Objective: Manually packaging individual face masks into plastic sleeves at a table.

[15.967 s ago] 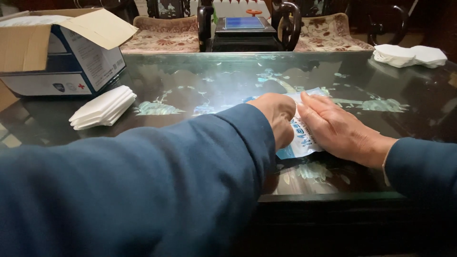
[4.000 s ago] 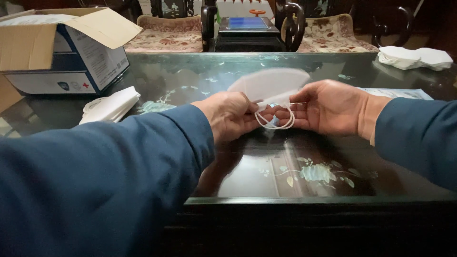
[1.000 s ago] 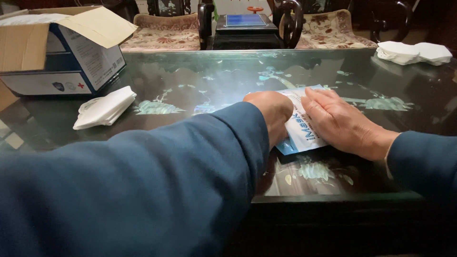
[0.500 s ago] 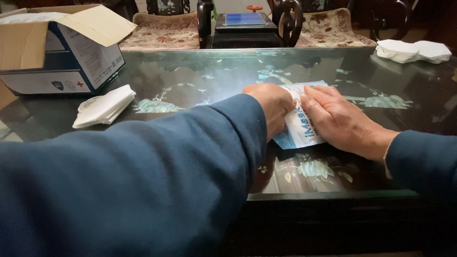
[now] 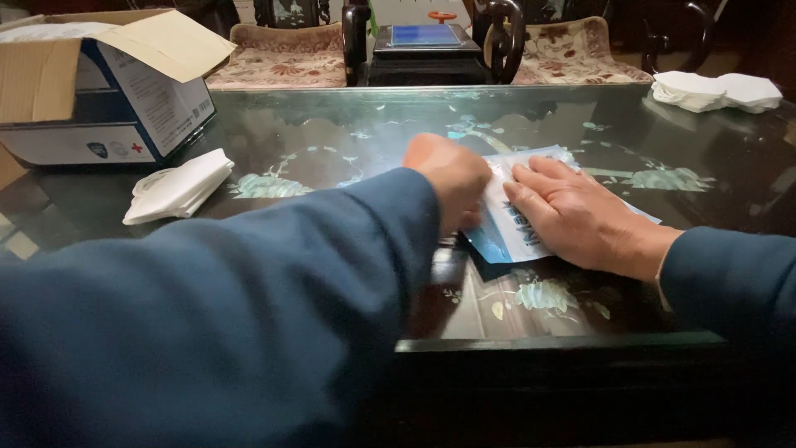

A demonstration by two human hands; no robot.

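A flat white and blue plastic packet (image 5: 507, 228) lies on the dark glass-topped table (image 5: 332, 141). My right hand (image 5: 576, 216) rests flat on top of it, fingers spread, pressing it down. My left hand (image 5: 452, 178) is curled at the packet's left edge, fingers closed against it. What lies inside the packet is hidden under my hands.
A small stack of folded white masks (image 5: 178, 187) lies to the left. An open cardboard box (image 5: 99, 83) stands at the back left. More white masks (image 5: 717, 90) sit at the back right. Carved chairs and a dark stand (image 5: 423, 46) are behind the table.
Four seconds ago both hands held a white mask up by its loops. Since a second ago they stay on the packet, with the left hand shifting slightly along its edge.
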